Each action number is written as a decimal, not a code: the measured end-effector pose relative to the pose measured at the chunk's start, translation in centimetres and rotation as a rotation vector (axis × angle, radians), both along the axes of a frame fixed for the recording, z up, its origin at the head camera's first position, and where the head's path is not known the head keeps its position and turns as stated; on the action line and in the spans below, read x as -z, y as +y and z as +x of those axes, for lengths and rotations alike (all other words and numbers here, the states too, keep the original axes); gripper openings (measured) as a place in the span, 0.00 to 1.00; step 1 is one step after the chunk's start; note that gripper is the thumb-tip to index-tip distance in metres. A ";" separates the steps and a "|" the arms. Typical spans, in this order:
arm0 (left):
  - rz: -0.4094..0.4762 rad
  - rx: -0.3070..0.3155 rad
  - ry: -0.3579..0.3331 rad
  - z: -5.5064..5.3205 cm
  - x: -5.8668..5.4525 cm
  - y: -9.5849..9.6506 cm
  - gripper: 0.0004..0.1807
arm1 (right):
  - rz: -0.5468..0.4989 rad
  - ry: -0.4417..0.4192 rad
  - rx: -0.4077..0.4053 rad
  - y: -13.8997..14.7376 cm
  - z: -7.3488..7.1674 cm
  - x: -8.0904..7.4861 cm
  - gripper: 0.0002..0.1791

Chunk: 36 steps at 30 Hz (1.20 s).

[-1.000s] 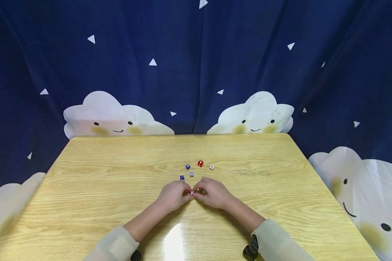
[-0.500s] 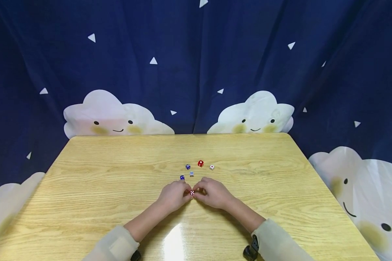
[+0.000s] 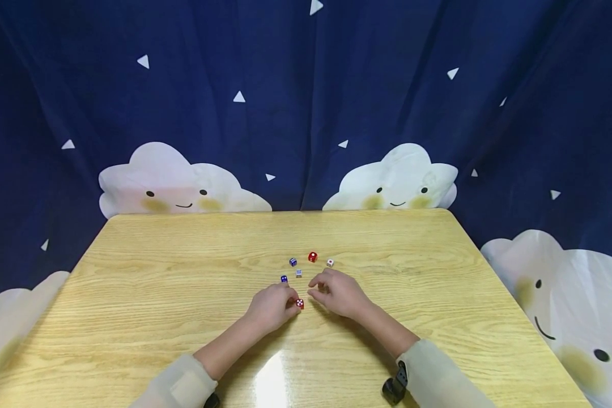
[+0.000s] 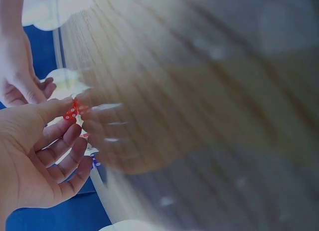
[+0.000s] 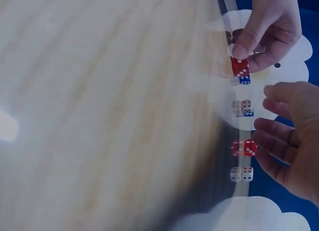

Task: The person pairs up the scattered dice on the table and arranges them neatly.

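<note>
My left hand [image 3: 271,307] pinches a red die [image 3: 300,304] with white pips between thumb and forefinger, low over the table. In the left wrist view, that red die [image 4: 70,113] sits at the thumb tip while the other fingers curve loosely. A short way to the right, my right hand [image 3: 340,294] holds nothing, its thumb and fingers apart. Behind my left fingers lies a blue die [image 3: 284,279], and a white die [image 3: 298,273] with blue pips lies beyond the held one. A second white die [image 3: 330,263] is just past my right fingers.
Farther back on the wooden table [image 3: 183,255] are another blue die [image 3: 293,262] and a larger red die [image 3: 313,257]. A dark blue curtain [image 3: 285,113] with printed clouds hangs behind the table's far edge.
My right hand has let go of the red die and moved off to the right and slightly back. My left hand has stayed in place, still at the die.
</note>
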<state>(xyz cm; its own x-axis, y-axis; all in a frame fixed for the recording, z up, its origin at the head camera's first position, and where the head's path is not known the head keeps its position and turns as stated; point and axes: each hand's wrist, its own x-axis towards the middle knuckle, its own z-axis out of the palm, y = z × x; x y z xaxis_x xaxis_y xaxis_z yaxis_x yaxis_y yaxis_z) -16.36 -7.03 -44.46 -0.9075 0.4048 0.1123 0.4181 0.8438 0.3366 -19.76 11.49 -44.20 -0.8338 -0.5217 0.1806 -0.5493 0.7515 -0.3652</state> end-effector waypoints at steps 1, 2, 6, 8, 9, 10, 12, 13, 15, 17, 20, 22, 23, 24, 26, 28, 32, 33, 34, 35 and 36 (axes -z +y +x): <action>0.000 0.001 0.003 0.0 0.0 0.0 0.09 | -0.003 0.008 0.018 0.0 -0.2 -0.1 0.10; 0.002 0.001 0.005 0.0 0.0 -0.1 0.09 | -0.004 0.015 0.037 -0.1 -0.4 -0.2 0.10; 0.003 -0.002 0.000 0.0 0.0 -0.2 0.08 | -0.008 0.021 0.120 -0.5 -1.4 -0.6 0.10; 0.005 -0.004 0.003 0.0 0.0 -0.2 0.08 | -0.012 0.016 0.158 -0.7 -2.0 -0.8 0.11; 0.002 -0.006 0.002 0.0 0.0 -0.2 0.08 | -0.014 0.017 0.173 -0.8 -2.2 -0.8 0.11; 0.002 -0.005 0.003 0.0 0.0 -0.2 0.08 | -0.018 0.017 0.186 -0.8 -2.5 -0.9 0.11; 0.000 -0.006 0.003 0.0 0.0 -0.2 0.08 | -0.019 0.026 0.210 -1.0 -3.0 -0.9 0.11; 0.001 -0.006 0.003 0.0 0.0 -0.2 0.07 | -0.018 0.030 0.221 -1.0 -3.2 -0.9 0.11; 0.001 -0.009 -0.003 0.1 -0.1 -0.1 0.07 | -0.013 0.029 0.243 -1.1 -3.6 -0.8 0.11; 0.003 -0.010 -0.008 0.1 -0.1 -0.1 0.08 | -0.005 0.015 0.267 -1.2 -4.0 -0.8 0.12; 0.003 -0.011 -0.011 0.2 -0.1 -0.1 0.08 | 0.002 -0.018 0.301 -1.3 -4.6 -0.6 0.13; 0.001 -0.010 -0.011 0.2 0.0 -0.1 0.08 | 0.013 -0.032 0.323 -1.4 -4.9 -0.5 0.13; 0.001 -0.010 -0.010 0.2 0.1 -0.1 0.08 | 0.017 -0.037 0.332 -1.4 -5.1 -0.4 0.14; 0.001 -0.008 -0.007 0.2 0.1 0.0 0.08 | 0.020 -0.041 0.339 -1.4 -5.2 -0.4 0.14; 0.000 -0.008 -0.002 0.2 0.1 0.0 0.08 | 0.030 -0.048 0.355 -1.5 -5.5 -0.2 0.14; -0.001 -0.007 0.008 0.2 0.1 0.0 0.08 | 0.038 -0.055 0.367 -1.6 -5.8 -0.1 0.15; 0.002 -0.009 0.026 0.3 0.1 -0.1 0.07 | 0.051 -0.073 0.386 -1.7 -6.2 0.0 0.16; 0.003 -0.010 0.027 0.2 0.2 -0.1 0.07 | 0.055 -0.078 0.389 -1.8 -6.2 0.0 0.16; 0.005 -0.010 0.028 0.2 0.2 0.0 0.07 | 0.060 -0.083 0.394 -1.8 -6.3 0.0 0.16; 0.005 -0.011 0.026 0.2 0.2 0.0 0.07 | 0.066 -0.086 0.396 -1.8 -6.4 0.1 0.16; 0.004 -0.012 0.025 0.2 0.2 0.0 0.07 | 0.072 -0.089 0.400 -1.8 -6.4 0.1 0.17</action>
<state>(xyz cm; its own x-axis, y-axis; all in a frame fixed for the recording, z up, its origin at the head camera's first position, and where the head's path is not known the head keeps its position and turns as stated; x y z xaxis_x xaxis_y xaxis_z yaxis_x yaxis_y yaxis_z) -16.21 -7.04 -44.62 -0.9092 0.3932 0.1367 0.4161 0.8475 0.3296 -26.20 9.67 -44.31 -0.9841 -0.1620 0.0730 -0.1772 0.9248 -0.3367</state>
